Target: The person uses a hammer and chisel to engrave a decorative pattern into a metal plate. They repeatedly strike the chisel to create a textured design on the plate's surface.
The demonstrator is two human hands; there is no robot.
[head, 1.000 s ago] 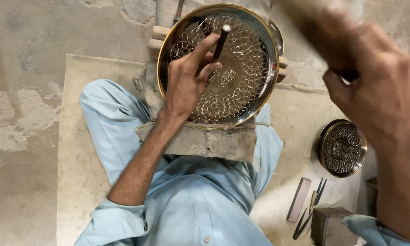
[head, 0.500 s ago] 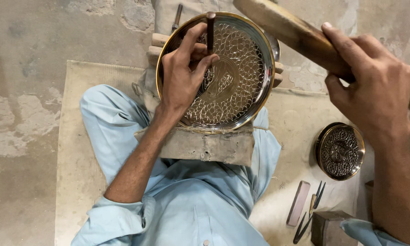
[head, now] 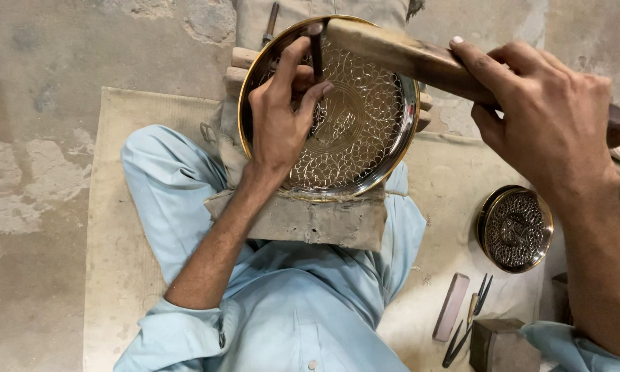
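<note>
The fingers [head: 303,83] of the left hand [head: 282,117] are pinched shut around a thin dark punch [head: 316,52], which stands nearly upright with its lower end on the upper part of a large round brass plate [head: 365,138]. The right hand [head: 544,117] is wrapped closed around the handle of a wooden mallet [head: 406,55], thumb laid along the top, and the mallet's far end is at the head of the punch; whether the two touch cannot be told. The plate is gold-rimmed and covered in a fine chased pattern of leaf-like cells around a plain central ring. It lies tilted on a grey, worn block [head: 310,220] that rests across the person's lap, over light blue trousers [head: 289,310]. Beyond the plate, pale wooden pieces [head: 244,58] and a metal tool [head: 271,22] lie against a cloth-covered support. The person sits on a beige mat [head: 117,241] spread over a rough, patchy concrete floor [head: 34,172]. To the right on the mat, well apart from the large plate, sits a smaller round dish [head: 515,229] with a similar dense pattern. Near it lie a pinkish sharpening stone [head: 451,306], a few slender dark tools [head: 480,296] and a small dark block [head: 497,344].
</note>
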